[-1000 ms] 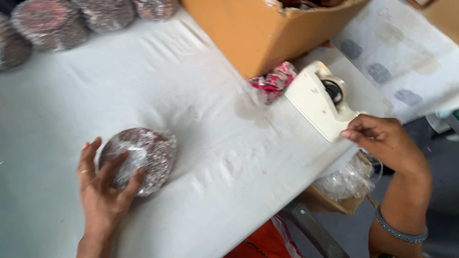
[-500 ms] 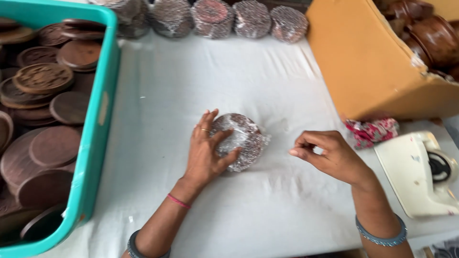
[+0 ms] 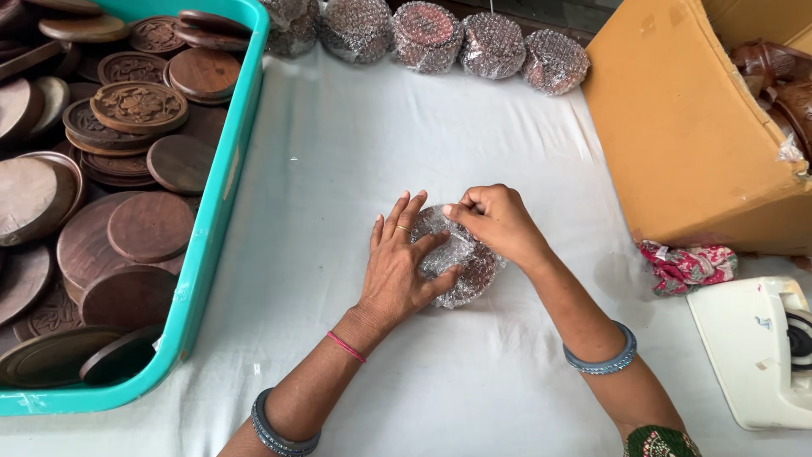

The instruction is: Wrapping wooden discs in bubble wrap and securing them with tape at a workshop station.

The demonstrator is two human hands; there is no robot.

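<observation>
Mid-counter, left hand [image 3: 397, 275] pins the bubble-wrapped disc [image 3: 461, 262] flat; right hand [image 3: 495, 222] pinches its wrap edge. Best pressed taut, folds flat.

Teal tub [image 3: 222, 182], brown carved discs [image 3: 139, 106], white cloth [image 3: 338, 152], tan box [image 3: 677, 127]

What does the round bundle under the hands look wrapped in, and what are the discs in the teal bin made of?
The bundle looks wrapped in clear bubble wrap: glossy, dimpled film. The discs in the teal bin look like dark brown wood, matte, some carved with floral patterns.
</observation>
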